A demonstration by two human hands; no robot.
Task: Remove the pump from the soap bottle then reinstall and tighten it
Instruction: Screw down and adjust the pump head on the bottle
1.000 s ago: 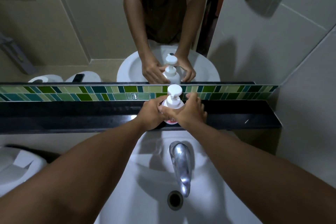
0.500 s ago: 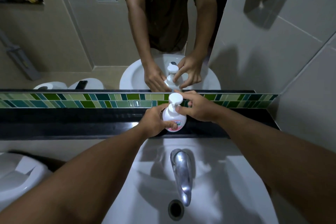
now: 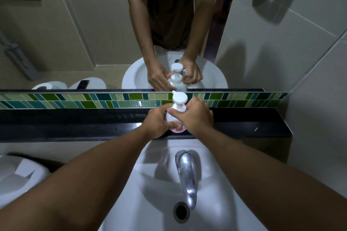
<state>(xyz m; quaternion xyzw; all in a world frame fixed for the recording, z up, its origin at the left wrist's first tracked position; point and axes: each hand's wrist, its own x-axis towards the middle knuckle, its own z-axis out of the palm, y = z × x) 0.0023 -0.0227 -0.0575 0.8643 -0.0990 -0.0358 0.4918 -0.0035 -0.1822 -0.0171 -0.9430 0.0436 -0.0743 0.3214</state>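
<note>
Right hand point(image 3: 195, 116): grip closed around the collar of the pump point(image 3: 179, 99), fingers wrapped at the neck just below the round white pump head. Pump seated on the soap bottle point(image 3: 176, 126); whether the thread is loose or tight cannot be told.

Left hand point(image 3: 156, 121): grip closed on the soap bottle body from the left side, thumb across the front. Only the lower front of the bottle shows between the two hands, with a pink and red label.

Bottle stands upright on the black counter point(image 3: 75, 127), a narrow ledge behind the basin, about centred above the tap.

Behind the ledge: band of green mosaic tiles point(image 3: 93, 100), then the mirror point(image 3: 84, 33), which reflects both hands on the bottle and the person's torso in a brown shirt.

Toward the camera: white sink point(image 3: 150, 202) with chrome tap point(image 3: 186, 174) pointing down at the drain point(image 3: 180, 212). Both forearms reach over the basin.
</note>
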